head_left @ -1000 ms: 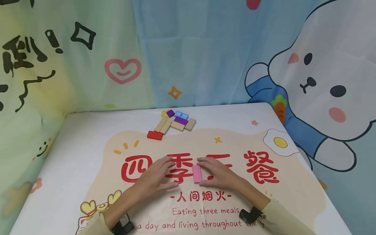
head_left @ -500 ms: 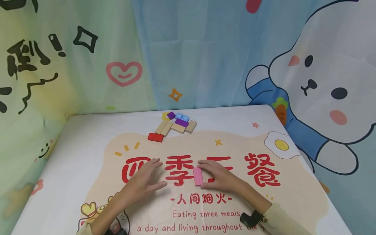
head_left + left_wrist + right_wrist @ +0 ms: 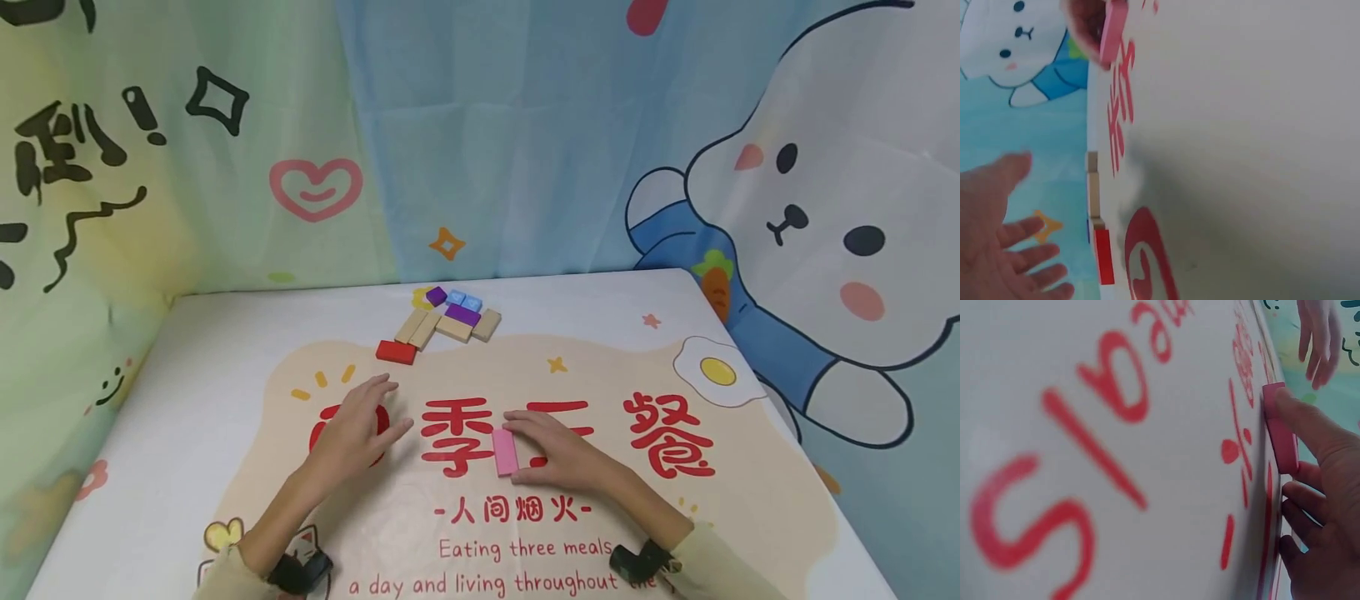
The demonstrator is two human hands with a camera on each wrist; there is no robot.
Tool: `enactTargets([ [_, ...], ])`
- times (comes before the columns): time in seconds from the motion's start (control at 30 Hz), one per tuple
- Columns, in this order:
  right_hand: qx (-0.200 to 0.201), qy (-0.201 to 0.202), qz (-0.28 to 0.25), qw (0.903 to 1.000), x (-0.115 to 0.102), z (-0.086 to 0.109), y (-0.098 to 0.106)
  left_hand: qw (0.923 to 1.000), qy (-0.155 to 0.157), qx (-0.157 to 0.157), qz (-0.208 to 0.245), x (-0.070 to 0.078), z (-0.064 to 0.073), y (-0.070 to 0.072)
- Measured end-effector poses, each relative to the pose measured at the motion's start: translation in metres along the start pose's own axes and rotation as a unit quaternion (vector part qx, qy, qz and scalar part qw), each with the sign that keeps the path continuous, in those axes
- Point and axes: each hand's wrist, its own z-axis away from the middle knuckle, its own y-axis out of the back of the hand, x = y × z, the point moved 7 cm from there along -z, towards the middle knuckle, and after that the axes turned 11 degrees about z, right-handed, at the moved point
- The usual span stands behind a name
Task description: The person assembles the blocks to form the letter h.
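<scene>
A pink rectangular block stands on the printed tablecloth near the middle. My right hand pinches it, thumb at the near end and fingertips at the far end; in the right wrist view the thumb lies against the pink block. My left hand hovers over the cloth to the left, fingers extended and thumb apart, holding nothing. Beyond its fingertips lies a red block, which the left wrist view shows as a red block past the left hand.
Behind the red block lie tan blocks, purple blocks and light blue blocks, grouped near the table's back edge. A printed cloth backdrop hangs behind and to the left of the table.
My left hand has moved away from the pink block, leftward and then forward toward the red block. The right hand stays at the pink block, and the view has tilted slightly.
</scene>
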Motion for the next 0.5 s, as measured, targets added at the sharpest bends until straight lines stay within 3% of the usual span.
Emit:
enactTargets([
  [0.13, -0.003, -0.001, -0.002, 1.0, 0.0, 0.0, 0.001, 0.9991, 0.036, 0.017, -0.011, -0.009, -0.029, 0.004],
  [0.3, -0.011, -0.009, -0.007, 0.9999, -0.002, 0.001, 0.001, 0.9903, 0.129, 0.022, -0.046, -0.025, -0.062, 0.002],
  [0.4, -0.013, -0.016, -0.012, 0.9997, -0.003, 0.002, 0.001, 0.9816, 0.176, 0.028, -0.068, -0.031, -0.073, -0.004],
  [0.5, -0.011, -0.014, -0.013, 0.9998, -0.004, 0.002, 0.001, 0.9761, 0.202, 0.033, -0.075, -0.038, -0.079, -0.009],
])
